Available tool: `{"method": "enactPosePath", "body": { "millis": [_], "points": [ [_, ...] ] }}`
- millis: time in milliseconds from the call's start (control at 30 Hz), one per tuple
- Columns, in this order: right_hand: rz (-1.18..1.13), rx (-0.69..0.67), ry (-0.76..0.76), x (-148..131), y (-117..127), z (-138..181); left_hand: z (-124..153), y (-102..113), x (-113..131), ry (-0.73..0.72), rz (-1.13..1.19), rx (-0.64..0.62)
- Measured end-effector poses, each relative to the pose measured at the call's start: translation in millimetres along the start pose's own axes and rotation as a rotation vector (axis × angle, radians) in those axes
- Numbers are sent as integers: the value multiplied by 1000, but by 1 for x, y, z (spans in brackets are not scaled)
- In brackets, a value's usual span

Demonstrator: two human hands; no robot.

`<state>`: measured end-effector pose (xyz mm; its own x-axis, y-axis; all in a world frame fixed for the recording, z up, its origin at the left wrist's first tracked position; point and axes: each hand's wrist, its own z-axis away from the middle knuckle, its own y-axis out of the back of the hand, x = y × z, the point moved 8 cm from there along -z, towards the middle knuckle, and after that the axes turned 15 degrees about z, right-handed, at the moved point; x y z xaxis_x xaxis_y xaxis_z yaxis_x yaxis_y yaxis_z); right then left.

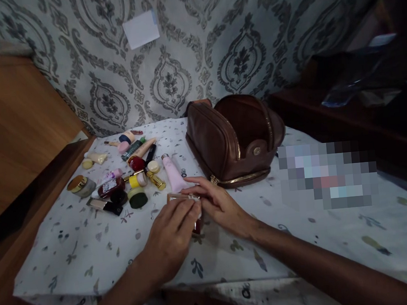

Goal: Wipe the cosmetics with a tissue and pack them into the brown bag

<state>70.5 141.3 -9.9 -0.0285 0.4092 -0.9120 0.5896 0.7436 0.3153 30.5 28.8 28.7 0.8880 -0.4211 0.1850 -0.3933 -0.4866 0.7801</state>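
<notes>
Head view: our left hand (169, 231) and right hand (222, 207) meet over a rectangular case (197, 227), dark red showing, on printed cloth (270, 260) before a smooth brown bag (209, 137) — whether either clamps it, we cannot tell. Its far edge runs crosswise — fingers hide its long axis.

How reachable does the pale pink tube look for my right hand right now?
Likely yes: the pale pink tube lies right by the fingers of your right hand, with nothing visible blocking the way.
</notes>
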Motion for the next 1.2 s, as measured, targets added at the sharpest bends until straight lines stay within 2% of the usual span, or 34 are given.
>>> {"method": "enactPosePath", "body": {
  "millis": [200,367,567,733,900,1200],
  "points": [
    [72,-72,63,-12,-8,3,-2,6,-20,70,-62,-3],
    [84,-83,52,-10,-11,4,15,20,-41,208,-19,74],
    [54,-98,58,-6,-11,5,30,23,-55,300,33,124],
    [33,-121,69,-8,-8,4,16,19,-40,239,28,79],
    [97,-73,64,-10,-3,2,3,10,-10,67,38,-8],
    [24,-96,42,-2,-8,0,26,5,23,-152,-128,-293]
  ]
}}
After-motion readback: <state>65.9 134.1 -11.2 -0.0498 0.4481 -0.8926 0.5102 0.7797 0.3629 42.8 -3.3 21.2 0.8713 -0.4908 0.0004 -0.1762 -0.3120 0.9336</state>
